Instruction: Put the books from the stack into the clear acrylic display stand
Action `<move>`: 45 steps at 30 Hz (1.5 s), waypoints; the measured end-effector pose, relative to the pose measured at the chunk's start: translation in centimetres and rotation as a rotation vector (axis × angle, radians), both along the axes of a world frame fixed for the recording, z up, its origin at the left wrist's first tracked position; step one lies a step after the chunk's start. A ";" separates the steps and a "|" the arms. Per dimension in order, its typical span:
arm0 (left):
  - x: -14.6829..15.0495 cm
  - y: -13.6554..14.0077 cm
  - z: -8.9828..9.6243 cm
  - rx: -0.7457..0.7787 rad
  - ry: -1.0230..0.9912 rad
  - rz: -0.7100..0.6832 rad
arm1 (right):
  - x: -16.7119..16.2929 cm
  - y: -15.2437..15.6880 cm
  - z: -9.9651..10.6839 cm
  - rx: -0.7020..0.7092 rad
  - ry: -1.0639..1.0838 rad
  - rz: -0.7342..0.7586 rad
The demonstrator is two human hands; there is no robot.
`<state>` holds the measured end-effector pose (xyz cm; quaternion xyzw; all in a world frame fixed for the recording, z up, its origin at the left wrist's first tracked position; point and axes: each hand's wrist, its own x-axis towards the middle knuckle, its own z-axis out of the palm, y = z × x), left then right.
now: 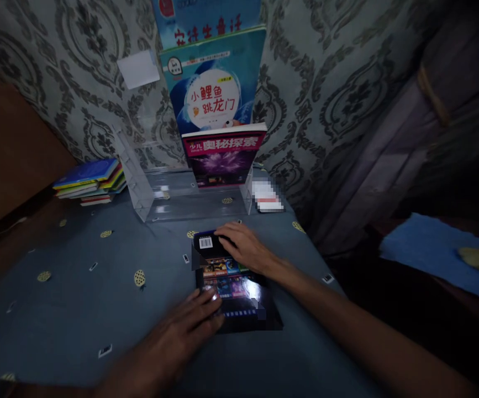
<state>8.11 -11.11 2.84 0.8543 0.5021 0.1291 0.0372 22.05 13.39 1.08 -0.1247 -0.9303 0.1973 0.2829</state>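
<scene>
A dark book [245, 301] lies on the cloth-covered table before me, with a barcode at its far left corner and rows of small colour pictures; light glares off its glossy cover. My left hand [195, 320] rests on its near left part, fingers stretched out over the cover. Across the far edge and right side of the same book lies my right hand [245, 251], its fingers extended and apart, not wrapped round anything. Past the book stands a clear tiered rack [140, 190], holding a purple book [225, 160] in front and a blue book [214, 91] behind it.
Another blue book [206, 25] stands highest on the rack. A book stack [90, 179] sits at the back left. To the rack's right is a blurred-out white item [267, 196]. Patterned wall behind; a curtain [372, 143] hangs right, above a blue cloth [433, 254].
</scene>
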 end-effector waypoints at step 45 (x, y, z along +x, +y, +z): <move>-3.7 11.0 -3.7 0.196 -0.045 0.306 | 0.3 -3.0 -1.0 0.140 -0.181 -0.113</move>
